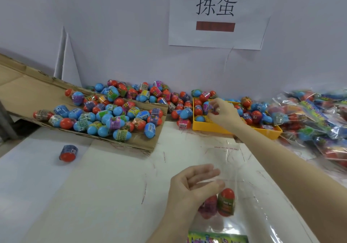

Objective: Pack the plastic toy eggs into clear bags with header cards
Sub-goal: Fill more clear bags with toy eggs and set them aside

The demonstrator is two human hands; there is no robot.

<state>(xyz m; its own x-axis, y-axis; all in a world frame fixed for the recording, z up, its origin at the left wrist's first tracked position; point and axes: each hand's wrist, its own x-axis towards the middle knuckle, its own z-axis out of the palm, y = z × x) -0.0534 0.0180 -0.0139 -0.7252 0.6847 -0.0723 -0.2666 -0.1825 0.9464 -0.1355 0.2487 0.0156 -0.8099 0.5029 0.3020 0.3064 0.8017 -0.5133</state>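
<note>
My left hand [191,188] holds open the mouth of a clear bag [242,195] lying on the white table; two red eggs [226,202] sit inside it, and a colourful header card [216,238] shows at the bottom edge. My right hand [223,115] reaches over the yellow tray [212,128] and pinches a small egg [211,108] with its fingertips. A large heap of red and blue toy eggs [116,111] lies on a cardboard flap and along the wall.
One loose egg [68,153] lies alone on the table at left. Packed bags [319,118] pile up at the right. The cardboard sheet [28,92] slopes down from the left. A paper sign [216,11] hangs on the wall.
</note>
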